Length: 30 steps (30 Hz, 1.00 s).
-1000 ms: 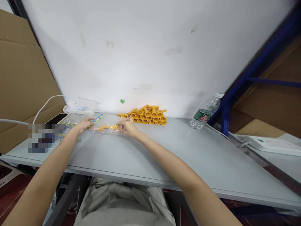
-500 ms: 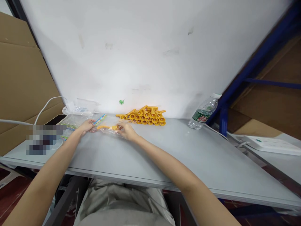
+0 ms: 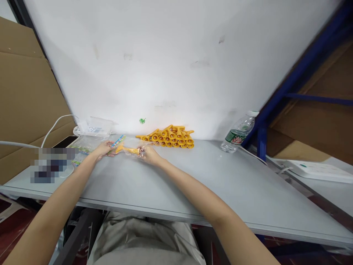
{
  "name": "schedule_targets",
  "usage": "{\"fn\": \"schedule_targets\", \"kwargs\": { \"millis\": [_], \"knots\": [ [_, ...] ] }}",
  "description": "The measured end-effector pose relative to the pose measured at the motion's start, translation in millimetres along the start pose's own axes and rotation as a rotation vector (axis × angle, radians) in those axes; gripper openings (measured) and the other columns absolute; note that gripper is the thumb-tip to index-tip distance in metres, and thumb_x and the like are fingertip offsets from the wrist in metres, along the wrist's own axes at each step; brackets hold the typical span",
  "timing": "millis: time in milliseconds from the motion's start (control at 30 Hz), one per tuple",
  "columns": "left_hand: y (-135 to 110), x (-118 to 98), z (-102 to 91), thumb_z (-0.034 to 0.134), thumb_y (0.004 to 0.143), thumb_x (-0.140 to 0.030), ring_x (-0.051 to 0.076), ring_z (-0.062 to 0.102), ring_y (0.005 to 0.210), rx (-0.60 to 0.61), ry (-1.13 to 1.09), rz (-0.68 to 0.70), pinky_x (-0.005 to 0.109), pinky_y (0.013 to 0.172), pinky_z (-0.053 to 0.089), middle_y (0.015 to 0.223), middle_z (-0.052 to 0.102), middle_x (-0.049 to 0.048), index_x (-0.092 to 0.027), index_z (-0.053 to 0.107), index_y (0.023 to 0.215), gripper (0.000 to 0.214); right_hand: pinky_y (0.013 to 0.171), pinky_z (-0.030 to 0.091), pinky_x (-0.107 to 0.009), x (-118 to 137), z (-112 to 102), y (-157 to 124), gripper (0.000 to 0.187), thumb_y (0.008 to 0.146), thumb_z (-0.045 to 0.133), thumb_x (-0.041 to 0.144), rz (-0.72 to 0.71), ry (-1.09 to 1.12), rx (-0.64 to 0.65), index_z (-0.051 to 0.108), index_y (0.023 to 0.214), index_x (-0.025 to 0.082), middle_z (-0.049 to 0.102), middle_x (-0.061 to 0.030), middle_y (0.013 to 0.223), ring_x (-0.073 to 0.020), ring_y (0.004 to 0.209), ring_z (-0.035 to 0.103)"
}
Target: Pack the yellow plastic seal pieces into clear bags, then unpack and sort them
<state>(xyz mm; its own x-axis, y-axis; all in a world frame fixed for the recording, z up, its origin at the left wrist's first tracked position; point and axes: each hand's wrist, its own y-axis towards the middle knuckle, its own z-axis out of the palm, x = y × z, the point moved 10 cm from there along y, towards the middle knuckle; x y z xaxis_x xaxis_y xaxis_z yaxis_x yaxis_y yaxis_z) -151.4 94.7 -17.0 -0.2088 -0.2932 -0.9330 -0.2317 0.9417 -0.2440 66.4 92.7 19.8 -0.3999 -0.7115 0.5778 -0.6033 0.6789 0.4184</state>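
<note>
My left hand is closed on the end of a clear plastic bag that carries a colourful printed strip. Lying along the bag, with film over it, is a yellow-orange horn-shaped plastic piece; its narrow end points to my left hand. My right hand grips the wide end through or together with the film; which of the two I cannot tell. Just behind my right hand, a stack of similar horn-shaped pieces stands against the wall, wide round ends facing me.
More clear bags with printed strips lie left of my left hand, near a dark phone and a white cable. At the right a plastic bottle leans on the wall. A cardboard sheet rises at the left.
The horn-shaped piece has turned and shows more clearly between my hands. My right hand has shifted slightly down, with its fingers closer round the wide end.
</note>
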Motion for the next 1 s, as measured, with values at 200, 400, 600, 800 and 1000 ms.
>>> {"fn": "schedule_targets", "kwargs": {
  "millis": [200,400,600,800,1000],
  "knots": [
    [-3,1,-4.5,0.067,0.076,-0.011,0.014,0.067,0.059,0.017,0.073,-0.024,0.025,0.058,0.055,0.065,0.064,-0.0033,-0.018,0.054,0.108,0.035,0.073,0.047,-0.030,-2,5,-3,0.023,0.071,0.071,0.020,-0.035,0.112,0.028,0.062,0.092,0.015,0.065,-0.0066,0.092,-0.0168,0.079,0.059],
    [-3,0,-2.1,0.067,0.075,-0.014,0.014,0.067,0.059,0.029,0.069,0.002,0.022,0.054,0.051,0.071,0.066,-0.0026,-0.019,0.052,0.110,0.039,0.076,0.048,-0.032,-3,7,-1,0.027,0.070,0.073,0.025,-0.028,0.226,-0.034,0.060,0.092,0.017,0.061,-0.0043,0.090,-0.0173,0.080,0.058],
    [1,1,-8.0,0.073,0.069,-0.020,0.012,0.061,0.053,-0.003,0.123,0.039,0.020,0.050,0.043,0.064,0.063,-0.0048,-0.018,0.057,0.108,0.043,0.075,0.049,-0.030,1,15,0,0.025,0.073,0.071,0.029,-0.015,0.229,-0.019,0.060,0.092,0.018,0.060,-0.0037,0.093,-0.0163,0.080,0.057],
    [-2,5,-17.6,0.070,0.067,-0.019,0.011,0.058,0.052,-0.041,0.156,0.014,0.018,0.046,0.036,0.062,0.062,-0.0051,-0.019,0.060,0.104,0.038,0.080,0.050,-0.032,-3,29,4,0.028,0.073,0.071,0.025,-0.061,0.195,0.006,0.061,0.099,0.017,0.063,-0.0055,0.097,-0.0182,0.087,0.059],
    [-2,14,-24.7,0.064,0.069,-0.018,0.015,0.060,0.052,-0.019,0.190,-0.067,0.022,0.049,0.042,0.058,0.061,-0.0046,-0.020,0.057,0.105,0.036,0.089,0.049,-0.036,-12,39,5,0.034,0.075,0.071,0.022,-0.083,0.184,0.043,0.063,0.107,0.016,0.066,-0.0101,0.110,-0.0210,0.098,0.061]
  ]
}}
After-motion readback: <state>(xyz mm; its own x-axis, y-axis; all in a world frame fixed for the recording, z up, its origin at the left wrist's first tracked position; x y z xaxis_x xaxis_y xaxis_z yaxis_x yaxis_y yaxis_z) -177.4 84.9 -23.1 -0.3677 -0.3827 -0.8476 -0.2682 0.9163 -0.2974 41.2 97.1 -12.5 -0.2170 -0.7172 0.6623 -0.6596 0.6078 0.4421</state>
